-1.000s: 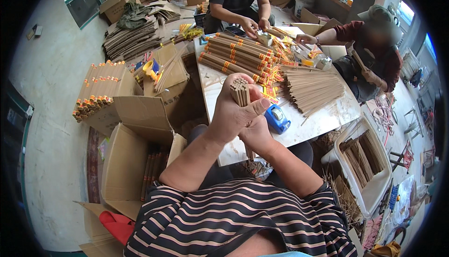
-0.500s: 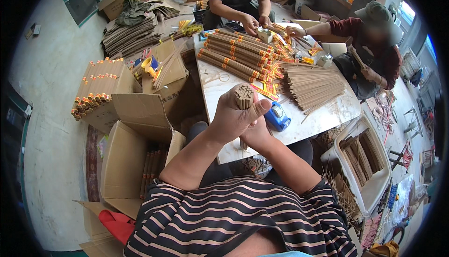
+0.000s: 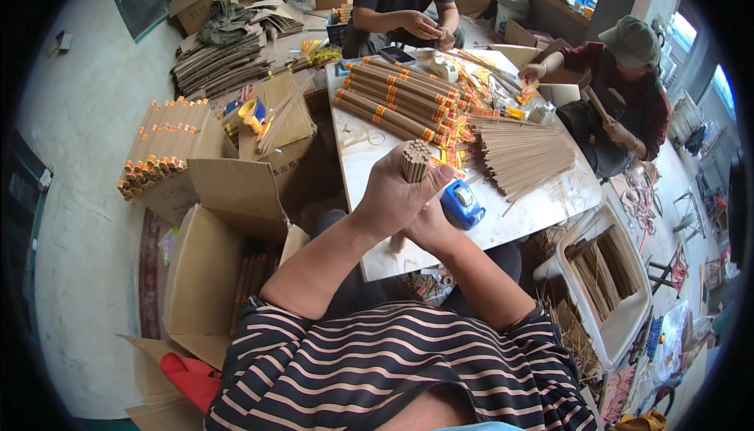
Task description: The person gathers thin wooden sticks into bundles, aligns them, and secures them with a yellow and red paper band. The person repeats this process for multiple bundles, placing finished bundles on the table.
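Packages: rows of wrapped stick bundles (image 3: 404, 101), long brown tubes with orange and yellow end bands, lie across the far half of the white table (image 3: 518, 223). A loose fan of bare sticks (image 3: 522, 156) lies to their right. A blue tape dispenser (image 3: 462, 203) sits near the table's near edge, just right of the hands. On the floor to the left, an open cardboard box (image 3: 208, 266) holds a few more tubes, and a stack of wrapped tubes (image 3: 161, 148) rests on another carton. A white tray (image 3: 620, 329) at right holds brown sticks.

The stick bundle (image 3: 415, 161) stands upright above the near part of the table. The left hand (image 3: 393, 191) has its fingers clamped around the bundle just below the stick tips. The right hand (image 3: 428, 227) sits directly beneath, touching the left hand; its fingers are hidden, so their closure cannot be determined.

The bundle's lower length is concealed by both hands. Two other persons work at the far side.
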Action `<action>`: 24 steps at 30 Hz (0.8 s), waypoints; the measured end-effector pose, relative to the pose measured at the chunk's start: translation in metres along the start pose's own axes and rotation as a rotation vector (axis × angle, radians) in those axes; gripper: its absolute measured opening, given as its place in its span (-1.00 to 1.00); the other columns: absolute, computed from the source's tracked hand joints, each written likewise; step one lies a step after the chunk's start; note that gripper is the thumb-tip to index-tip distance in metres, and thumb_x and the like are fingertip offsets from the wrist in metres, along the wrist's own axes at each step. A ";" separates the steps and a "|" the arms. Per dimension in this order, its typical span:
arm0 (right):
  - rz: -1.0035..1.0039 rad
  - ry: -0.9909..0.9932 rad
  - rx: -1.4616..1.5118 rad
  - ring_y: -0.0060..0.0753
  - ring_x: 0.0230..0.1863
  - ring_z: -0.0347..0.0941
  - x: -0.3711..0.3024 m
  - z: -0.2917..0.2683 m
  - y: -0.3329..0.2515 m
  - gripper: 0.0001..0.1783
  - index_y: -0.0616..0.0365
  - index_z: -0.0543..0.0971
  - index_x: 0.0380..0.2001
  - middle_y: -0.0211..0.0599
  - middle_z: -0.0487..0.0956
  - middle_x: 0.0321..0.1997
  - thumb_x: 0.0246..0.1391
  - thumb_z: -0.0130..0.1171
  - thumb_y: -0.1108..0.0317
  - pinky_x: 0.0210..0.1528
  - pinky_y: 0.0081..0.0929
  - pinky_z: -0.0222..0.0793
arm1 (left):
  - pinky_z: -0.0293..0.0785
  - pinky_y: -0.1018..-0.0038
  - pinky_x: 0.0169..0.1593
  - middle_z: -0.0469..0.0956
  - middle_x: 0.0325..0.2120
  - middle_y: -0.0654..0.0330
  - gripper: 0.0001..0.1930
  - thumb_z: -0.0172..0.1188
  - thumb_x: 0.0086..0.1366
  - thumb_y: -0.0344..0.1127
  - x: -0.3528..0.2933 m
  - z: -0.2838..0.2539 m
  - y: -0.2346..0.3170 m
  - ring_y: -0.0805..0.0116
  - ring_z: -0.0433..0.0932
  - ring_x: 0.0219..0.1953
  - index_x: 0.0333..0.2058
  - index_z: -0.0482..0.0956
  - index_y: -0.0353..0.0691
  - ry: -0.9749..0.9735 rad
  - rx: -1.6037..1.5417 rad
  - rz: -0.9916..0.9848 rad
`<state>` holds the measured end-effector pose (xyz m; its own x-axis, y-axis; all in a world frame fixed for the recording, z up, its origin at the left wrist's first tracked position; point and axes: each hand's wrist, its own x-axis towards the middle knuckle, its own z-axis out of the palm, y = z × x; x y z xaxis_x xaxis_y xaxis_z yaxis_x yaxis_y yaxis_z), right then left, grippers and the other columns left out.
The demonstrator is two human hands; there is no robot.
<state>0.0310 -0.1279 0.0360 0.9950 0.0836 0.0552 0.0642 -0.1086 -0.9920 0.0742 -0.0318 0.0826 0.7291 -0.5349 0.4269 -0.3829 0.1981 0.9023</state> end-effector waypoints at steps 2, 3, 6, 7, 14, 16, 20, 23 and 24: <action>-0.203 -0.025 -0.113 -0.36 0.07 0.29 -0.007 -0.013 -0.008 -0.49 0.25 0.33 -0.06 -0.25 0.41 -0.09 -0.15 0.23 0.48 0.11 -0.39 0.19 | 0.34 0.62 -0.44 0.44 -0.61 0.32 -0.76 0.26 0.15 -0.24 0.004 -0.004 0.018 0.63 0.37 -0.53 -0.44 0.44 -0.27 0.000 0.046 -0.027; -0.303 -0.033 -0.164 -0.34 0.13 0.26 -0.013 -0.020 -0.011 -0.44 0.25 0.31 -0.01 -0.24 0.40 -0.05 -0.14 0.22 0.48 0.16 -0.39 0.15 | 0.37 0.59 -0.36 0.48 -0.54 0.29 -0.77 0.26 0.15 -0.26 0.005 -0.007 0.029 0.61 0.39 -0.46 -0.39 0.47 -0.30 -0.005 0.072 -0.045; -0.389 0.155 0.212 -0.49 -0.13 0.34 -0.025 -0.044 -0.027 -0.40 0.23 0.28 0.06 -0.26 0.42 -0.16 -0.07 0.21 0.33 -0.03 -0.48 0.28 | 0.33 0.65 -0.49 0.44 -0.60 0.35 -0.74 0.23 0.16 -0.21 0.008 -0.017 0.041 0.66 0.35 -0.56 -0.35 0.46 -0.31 -0.211 0.064 -0.271; -0.406 0.245 0.170 -0.50 -0.21 0.37 -0.028 -0.046 -0.036 -0.44 0.22 0.30 0.03 -0.30 0.44 -0.25 -0.04 0.20 0.28 -0.10 -0.50 0.31 | 0.31 0.67 -0.54 0.41 -0.63 0.36 -0.73 0.22 0.17 -0.19 0.004 -0.019 0.041 0.67 0.34 -0.61 -0.36 0.46 -0.31 -0.282 0.119 -0.384; -0.580 0.220 -0.653 -0.13 -0.55 0.44 -0.041 -0.029 -0.020 -0.80 0.15 0.45 -0.49 -0.17 0.46 -0.58 0.04 0.11 0.25 -0.51 -0.37 0.36 | 0.15 0.67 -0.71 0.36 -0.73 0.36 -0.92 0.23 0.06 -0.43 -0.034 -0.004 0.006 0.60 0.28 -0.76 -0.51 0.50 -0.25 -0.549 -0.048 -0.805; -0.501 0.227 -0.557 -0.08 -0.57 0.43 -0.048 -0.024 -0.005 -0.82 0.17 0.45 -0.52 -0.14 0.44 -0.60 0.03 0.09 0.29 -0.53 -0.36 0.34 | 0.16 0.67 -0.71 0.37 -0.72 0.35 -0.92 0.23 0.05 -0.45 -0.046 -0.001 0.002 0.59 0.30 -0.76 -0.49 0.50 -0.28 -0.528 -0.161 -0.895; -0.328 0.271 -0.419 -0.07 -0.59 0.44 -0.060 -0.016 0.008 -0.82 0.23 0.46 -0.52 -0.08 0.44 -0.62 0.05 0.06 0.33 -0.55 -0.38 0.33 | 0.18 0.71 -0.70 0.34 -0.64 0.33 -0.77 0.18 0.09 -0.43 -0.064 -0.006 -0.006 0.63 0.27 -0.74 -0.28 0.37 -0.32 -0.518 -0.416 -0.947; -0.225 0.268 -0.301 -0.32 -0.61 0.38 -0.063 -0.011 0.014 -0.78 0.26 0.46 -0.50 -0.18 0.41 -0.64 0.11 0.02 0.32 -0.56 -0.48 0.29 | 0.23 0.74 -0.65 0.34 -0.59 0.30 -0.71 0.06 0.26 -0.16 -0.075 -0.012 -0.016 0.64 0.28 -0.68 -0.25 0.34 -0.29 -0.486 -0.596 -0.963; -0.171 0.243 -0.264 -0.48 -0.61 0.34 -0.063 -0.011 0.015 -0.76 0.27 0.45 -0.50 -0.29 0.40 -0.64 0.14 0.00 0.32 -0.57 -0.55 0.26 | 0.23 0.73 -0.64 0.34 -0.58 0.29 -0.67 0.03 0.28 -0.09 -0.078 -0.013 -0.021 0.62 0.27 -0.67 -0.22 0.33 -0.27 -0.482 -0.635 -0.956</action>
<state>-0.0295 -0.1454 0.0188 0.9554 -0.1109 0.2738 0.2166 -0.3672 -0.9046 0.0330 0.0168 0.0317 0.2309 -0.9035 -0.3610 0.6259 -0.1461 0.7661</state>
